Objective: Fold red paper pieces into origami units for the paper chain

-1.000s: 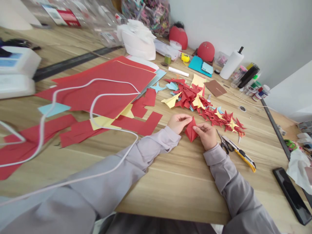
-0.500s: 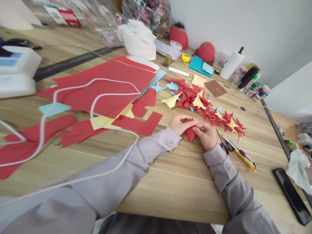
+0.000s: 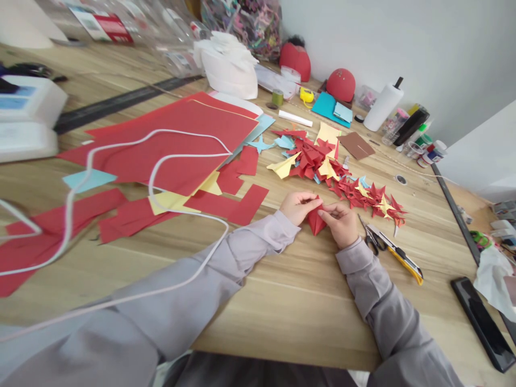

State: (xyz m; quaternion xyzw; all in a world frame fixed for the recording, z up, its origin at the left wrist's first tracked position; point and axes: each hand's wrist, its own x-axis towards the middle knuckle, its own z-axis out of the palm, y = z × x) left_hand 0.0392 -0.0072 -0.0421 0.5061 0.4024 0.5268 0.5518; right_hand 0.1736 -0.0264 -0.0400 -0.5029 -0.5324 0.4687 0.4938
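Note:
A small folded red paper (image 3: 316, 220), pointed at its lower end, is pinched between both hands just above the wooden table (image 3: 290, 312). My left hand (image 3: 298, 208) grips its upper left edge with thumb and fingers. From the other side my right hand (image 3: 341, 223) holds the upper right edge, its thumb lying on the paper. Fingers cover the paper's upper part. Right beyond the hands lies a pile of folded red paper stars (image 3: 312, 158), with a few yellow and light blue pieces among them.
Red paper sheets (image 3: 173, 145) are stacked at the left, a white cable (image 3: 91, 161) running across them. Scissors (image 3: 373, 242) and a yellow utility knife (image 3: 403, 260) lie right of my right hand. A black phone (image 3: 481, 322) rests near the right edge. Cut red strips (image 3: 250, 204) lie left.
The fingertips have shifted slightly at the paper's upper edge, the right ones a little to the left. Both hands still hold the folded paper in the same place.

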